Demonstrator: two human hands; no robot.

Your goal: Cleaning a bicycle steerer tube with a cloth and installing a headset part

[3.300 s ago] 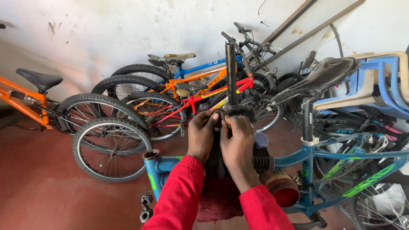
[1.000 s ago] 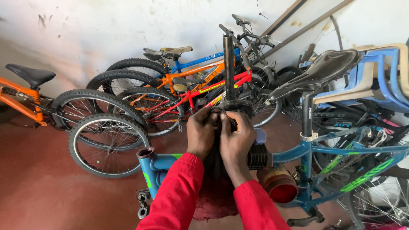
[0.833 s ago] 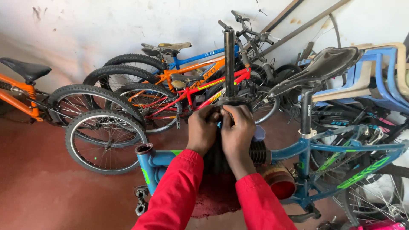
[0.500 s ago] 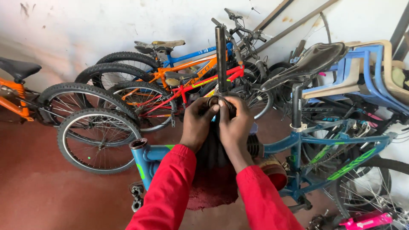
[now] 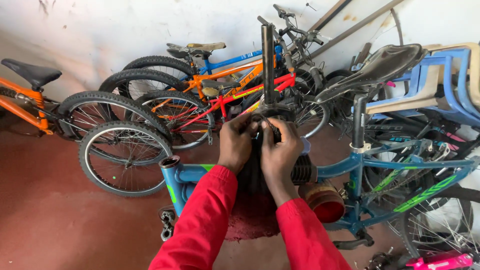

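bicycles [image 5: 165,95] leaning on wall [image 5: 100,30] behind frame [image 5: 350,167], chairs [image 5: 440,85] stacked right, saddle [image 5: 380,65] before them

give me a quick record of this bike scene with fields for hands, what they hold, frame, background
left hand: left hand grips the fork base
right hand: right hand beside it, same spot
held: black upright bicycle fork with steerer tube
frame: blue bicycle frame with black saddle below the hands
background: orange, red and blue bicycles against the white wall
floor: red floor

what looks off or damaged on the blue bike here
The blue bike frame has an empty head tube, with no fork or handlebars fitted. Both hands grip a black fork part instead.
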